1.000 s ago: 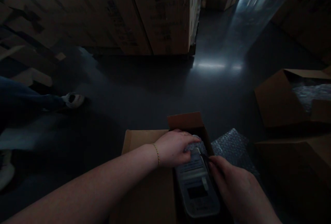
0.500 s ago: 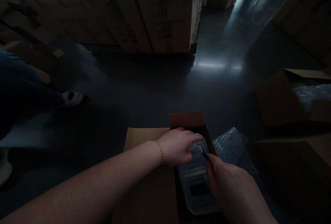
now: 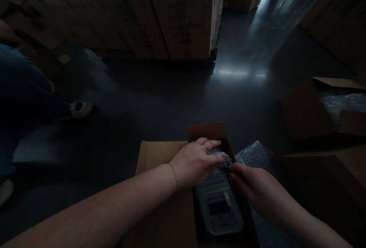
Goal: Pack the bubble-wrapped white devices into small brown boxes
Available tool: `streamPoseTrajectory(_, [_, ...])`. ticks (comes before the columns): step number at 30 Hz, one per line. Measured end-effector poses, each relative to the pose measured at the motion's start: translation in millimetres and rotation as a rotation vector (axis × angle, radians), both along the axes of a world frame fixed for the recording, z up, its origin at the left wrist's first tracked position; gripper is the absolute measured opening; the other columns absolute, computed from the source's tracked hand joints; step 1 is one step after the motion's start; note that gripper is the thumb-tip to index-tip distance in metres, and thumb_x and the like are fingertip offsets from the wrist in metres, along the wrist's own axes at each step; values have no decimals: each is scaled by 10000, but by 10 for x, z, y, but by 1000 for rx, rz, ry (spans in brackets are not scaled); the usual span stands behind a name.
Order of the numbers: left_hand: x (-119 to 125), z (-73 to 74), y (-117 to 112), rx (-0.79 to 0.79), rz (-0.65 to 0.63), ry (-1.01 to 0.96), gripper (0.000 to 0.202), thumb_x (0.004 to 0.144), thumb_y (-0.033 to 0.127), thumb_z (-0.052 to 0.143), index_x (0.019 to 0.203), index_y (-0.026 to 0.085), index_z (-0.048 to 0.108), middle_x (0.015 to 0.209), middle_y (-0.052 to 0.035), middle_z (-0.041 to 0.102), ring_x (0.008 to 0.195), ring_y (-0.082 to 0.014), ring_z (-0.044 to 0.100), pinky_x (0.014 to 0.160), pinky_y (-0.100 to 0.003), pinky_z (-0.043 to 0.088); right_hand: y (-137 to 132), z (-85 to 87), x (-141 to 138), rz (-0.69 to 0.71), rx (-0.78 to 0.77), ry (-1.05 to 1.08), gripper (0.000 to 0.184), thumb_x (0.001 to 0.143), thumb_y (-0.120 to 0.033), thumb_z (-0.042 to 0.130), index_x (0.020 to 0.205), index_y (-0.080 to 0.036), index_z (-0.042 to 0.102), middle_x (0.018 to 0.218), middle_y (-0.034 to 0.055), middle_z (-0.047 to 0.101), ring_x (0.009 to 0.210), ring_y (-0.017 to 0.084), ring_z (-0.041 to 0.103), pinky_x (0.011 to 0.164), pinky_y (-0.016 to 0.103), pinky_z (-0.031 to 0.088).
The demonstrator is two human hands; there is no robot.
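Gently brace the grey, rounded-rectangular, plastic-looking device (image 3: pixel 221 219) inside the open brown cardboard box (image 3: pixel 164 150) with your spread left hand (image 3: pixel 196 162); don't jerk the thin dark piece (image 3: pixel 226 169), material unclear, that your right hand (image 3: pixel 250 183) pinches.

The glossy dark-grey concrete-like floor (image 3: pixel 160 95) carries two open brown cardboard boxes (image 3: pixel 303 110) at right; in the dimness, a clear bubble-wrap sheet (image 3: pixel 253 156) seemingly lies there too, beside the nearest tan cardboard box (image 3: pixel 168 217).

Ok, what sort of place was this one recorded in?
Probably a warehouse or packing area: large printed cartons stand across a smooth dark floor, and bubble wrap lies beside an open cardboard box.
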State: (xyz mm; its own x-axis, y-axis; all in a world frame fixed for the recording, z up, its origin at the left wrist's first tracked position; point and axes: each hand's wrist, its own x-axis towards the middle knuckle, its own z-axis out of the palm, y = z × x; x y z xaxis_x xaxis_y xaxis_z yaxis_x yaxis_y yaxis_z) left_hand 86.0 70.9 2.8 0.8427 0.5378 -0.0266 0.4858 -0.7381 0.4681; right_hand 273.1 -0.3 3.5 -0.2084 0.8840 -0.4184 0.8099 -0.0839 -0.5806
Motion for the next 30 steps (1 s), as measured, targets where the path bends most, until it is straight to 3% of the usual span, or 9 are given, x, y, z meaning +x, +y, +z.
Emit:
streamPoseTrajectory(4, [37,1,-76,77,17,-35,188,788,252,476,919,299,602,1237,-1,417,1115,-211,354,889,-389,343,-40,22,2,142,138,-141,203,839,-209,344,891,-241,538,671,-12,611,573,135,562,477,227,302])
streamPoseTrajectory(8, [87,-21,-91,82,28,-55,124,783,261,500,773,246,623,1177,16,464,1104,-186,363,897,-359,340,-248,32,2,162,351,-190,191,820,-170,379,895,-224,546,698,9,595,605,125,541,521,228,331])
streamPoseTrajectory(12, [82,38,-151,140,-33,-66,119,793,238,483,819,210,596,1214,8,441,1155,-179,323,962,-350,295,-506,-12,-50,271,545,-113,259,775,-237,511,1032,-207,521,741,10,611,643,132,545,587,251,352])
streamPoseTrajectory(15, [23,106,-234,162,-73,-81,132,814,234,455,866,209,574,1214,11,450,1188,-174,291,1011,-346,241,-610,-88,-128,398,505,-198,455,696,-177,599,1130,-229,474,732,-21,622,624,146,557,580,274,340])
streamPoseTrajectory(22, [-196,187,-439,143,-70,-139,192,826,106,373,878,184,541,924,4,603,1037,-125,448,1004,-327,270,-696,-166,-250,327,479,-304,457,711,-143,603,1146,-220,485,742,-13,622,639,143,572,549,280,326])
streamPoseTrajectory(24, [-227,326,-510,127,-29,-202,208,810,80,386,877,195,546,902,1,612,994,-128,478,973,-325,317,-701,-146,-287,298,466,-315,452,721,-139,591,1151,-225,482,758,-12,622,641,145,573,545,280,338])
streamPoseTrajectory(26, [-215,560,-573,121,55,-328,210,779,60,444,872,214,552,870,11,618,963,-133,500,940,-322,358,-697,-120,-316,274,446,-309,434,732,-159,583,1149,-230,484,777,-6,624,650,155,576,545,280,357])
streamPoseTrajectory(28, [-159,832,-615,73,260,-510,198,743,69,524,850,231,562,849,22,616,945,-142,518,912,-323,387,-694,-89,-310,239,423,-253,415,733,-167,579,1133,-241,496,799,-1,624,679,164,580,565,278,384])
streamPoseTrajectory(30, [-77,1052,-640,-166,559,-683,126,732,139,575,821,228,572,826,20,616,884,-148,551,837,-313,439,-700,-42,-250,124,380,-90,360,742,-162,560,1087,-259,527,825,0,618,704,154,578,589,261,408])
